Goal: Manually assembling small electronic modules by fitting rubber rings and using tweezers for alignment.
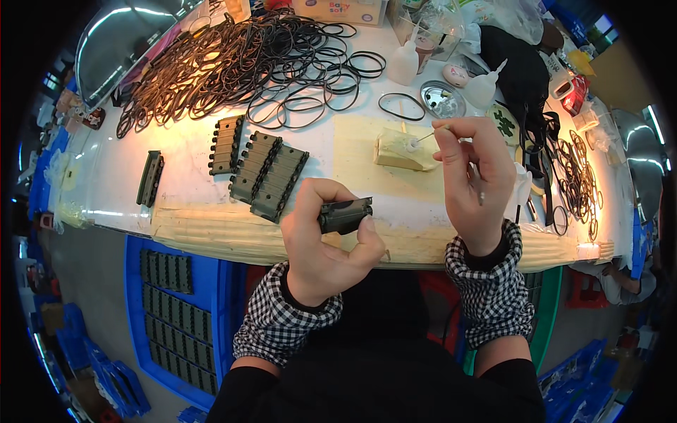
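Note:
My left hand (317, 247) grips a dark plastic part (345, 216) with small knobs at its end, above the table's near edge. Pinched between thumb and forefinger of my right hand (481, 176) is a thin stick (427, 135). Its tip reaches a white dab on top of a yellow tape-wrapped block (395, 156); I cannot tell whether it touches. Left of my left hand lie several similar olive-green parts (281, 180), side by side in slanted rows. Another dark green part (149, 179) lies apart, farther left.
A large tangle of black rubber rings (233, 63) covers the back left, with more rings (578, 176) at right. White squeeze bottles (404, 63) and a round metal tin (443, 99) stand behind the block. Below the table, a blue crate (134, 303) holds rows of parts.

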Available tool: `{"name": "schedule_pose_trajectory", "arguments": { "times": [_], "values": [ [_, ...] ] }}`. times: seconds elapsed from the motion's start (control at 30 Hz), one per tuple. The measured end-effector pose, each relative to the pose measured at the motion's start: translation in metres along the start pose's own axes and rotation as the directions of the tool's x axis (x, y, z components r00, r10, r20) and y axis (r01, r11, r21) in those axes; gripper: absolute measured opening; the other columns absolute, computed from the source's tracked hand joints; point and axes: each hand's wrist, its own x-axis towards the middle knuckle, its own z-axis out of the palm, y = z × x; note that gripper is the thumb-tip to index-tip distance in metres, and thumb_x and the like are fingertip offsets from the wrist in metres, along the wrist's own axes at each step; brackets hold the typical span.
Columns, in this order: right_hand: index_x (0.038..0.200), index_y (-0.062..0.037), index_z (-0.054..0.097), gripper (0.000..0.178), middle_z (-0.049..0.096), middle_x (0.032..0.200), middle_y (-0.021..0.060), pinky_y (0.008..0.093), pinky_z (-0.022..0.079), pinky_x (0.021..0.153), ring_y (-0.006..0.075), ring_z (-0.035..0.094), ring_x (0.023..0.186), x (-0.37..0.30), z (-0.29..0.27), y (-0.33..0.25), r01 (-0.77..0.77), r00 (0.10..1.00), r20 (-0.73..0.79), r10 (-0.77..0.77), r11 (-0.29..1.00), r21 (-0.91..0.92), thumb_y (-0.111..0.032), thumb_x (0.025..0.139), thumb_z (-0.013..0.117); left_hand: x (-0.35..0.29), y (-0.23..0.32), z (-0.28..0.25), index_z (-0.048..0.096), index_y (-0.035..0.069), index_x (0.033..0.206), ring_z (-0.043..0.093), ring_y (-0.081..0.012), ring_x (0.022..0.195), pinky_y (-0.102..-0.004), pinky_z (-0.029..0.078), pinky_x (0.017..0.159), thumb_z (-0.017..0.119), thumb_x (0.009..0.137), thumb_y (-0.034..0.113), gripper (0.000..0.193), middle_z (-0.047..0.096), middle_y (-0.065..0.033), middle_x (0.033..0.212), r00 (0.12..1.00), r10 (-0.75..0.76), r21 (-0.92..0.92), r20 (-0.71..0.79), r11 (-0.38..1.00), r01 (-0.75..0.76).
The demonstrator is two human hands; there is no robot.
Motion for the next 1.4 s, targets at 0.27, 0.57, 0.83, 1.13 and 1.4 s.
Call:
{"name": "schedule_pose_trajectory", "arguments": {
  "times": [0.27, 0.57, 0.83, 1.13, 1.4],
  "values": [
    [0.093, -0.0016, 0.063, 0.009, 0.056, 0.085, 0.0092, 0.0302, 0.047, 0.053, 0.0233, 0.058, 0.065, -0.002, 0.008, 0.013, -0.008, 0.995, 0.101, 0.022, 0.990, -0.142, -0.003, 0.085, 0.067, -0.004, 0.001, -0.005, 0.044, -0.001, 0.099, 0.064, -0.0131, 0.077, -0.0261, 0.053, 0.075, 0.061, 0.075, -0.003, 0.030, 0.061, -0.0098, 0.084, 0.998, -0.047, -0.211, -0.050, 0.977, 0.036],
    [0.101, 0.0000, 0.065, 0.017, 0.057, 0.086, 0.0091, 0.0295, 0.045, 0.051, 0.0203, 0.057, 0.062, -0.004, 0.005, 0.003, 0.006, 0.997, 0.070, 0.009, 0.978, -0.208, -0.004, 0.084, 0.068, -0.008, -0.001, -0.008, 0.043, -0.002, 0.099, 0.063, -0.0135, 0.078, -0.0265, 0.052, 0.076, 0.061, 0.074, -0.004, 0.031, 0.061, -0.0107, 0.086, 0.998, 0.019, -0.210, -0.060, 0.977, -0.031],
    [0.101, -0.0024, 0.068, 0.024, 0.060, 0.083, 0.0052, 0.0205, 0.037, 0.046, 0.0073, 0.044, 0.050, -0.018, -0.006, -0.044, -0.035, 0.962, 0.272, 0.007, 0.995, 0.098, -0.003, 0.078, 0.073, -0.008, 0.009, -0.010, 0.037, 0.003, 0.103, 0.060, -0.0173, 0.078, -0.0314, 0.052, 0.077, 0.055, 0.082, 0.002, 0.028, 0.060, -0.0164, 0.084, 0.999, -0.051, -0.273, 0.018, 0.961, 0.054],
    [0.099, -0.0015, 0.066, 0.025, 0.062, 0.084, 0.0040, 0.0197, 0.039, 0.046, 0.0050, 0.042, 0.048, -0.026, 0.004, -0.052, -0.203, 0.894, 0.447, 0.039, 0.924, 0.325, -0.003, 0.075, 0.073, -0.012, 0.007, -0.009, 0.040, -0.001, 0.102, 0.058, -0.0102, 0.078, -0.0250, 0.050, 0.074, 0.060, 0.080, 0.000, 0.030, 0.058, -0.0098, 0.088, 0.998, -0.055, -0.394, 0.032, 0.917, 0.063],
    [0.089, -0.0019, 0.064, 0.016, 0.059, 0.076, 0.0022, 0.0217, 0.037, 0.046, 0.0081, 0.044, 0.048, -0.026, 0.002, -0.050, -0.275, 0.868, 0.490, 0.084, 0.902, 0.332, -0.004, 0.076, 0.072, -0.014, 0.003, -0.009, 0.040, 0.000, 0.101, 0.052, -0.0080, 0.074, -0.0223, 0.045, 0.069, 0.060, 0.079, 0.000, 0.029, 0.057, -0.0090, 0.087, 0.995, -0.035, -0.390, 0.094, 0.918, 0.069]
  ]
}}
